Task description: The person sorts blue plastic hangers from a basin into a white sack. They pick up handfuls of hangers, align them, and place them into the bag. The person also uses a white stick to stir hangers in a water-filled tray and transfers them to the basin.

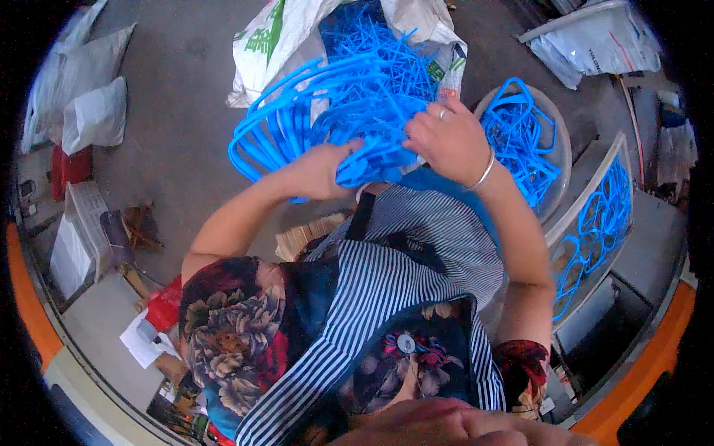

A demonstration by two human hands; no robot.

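A bundle of bright blue curved plastic pieces, which look like clothes hangers (271, 137), is held up in front of my body. My left hand (321, 169) is closed around its lower near side, thumb on top. At the bundle's right end my right hand (450, 141), with a ring and a bracelet, has its fingers curled onto the blue pieces. The fingertips of that hand are partly hidden. Just beyond the bundle stands an open white woven sack (256, 52), filled with thin blue plastic scraps (364, 37).
At my right stands a round tub (563, 145) of blue hanger-shaped pieces. Beside it is a pale crate (623, 152) with more of them. White sacks (97, 115) lie at the far left, another white sack (602, 44) at the far right. Orange-edged machine parts (30, 297) flank me.
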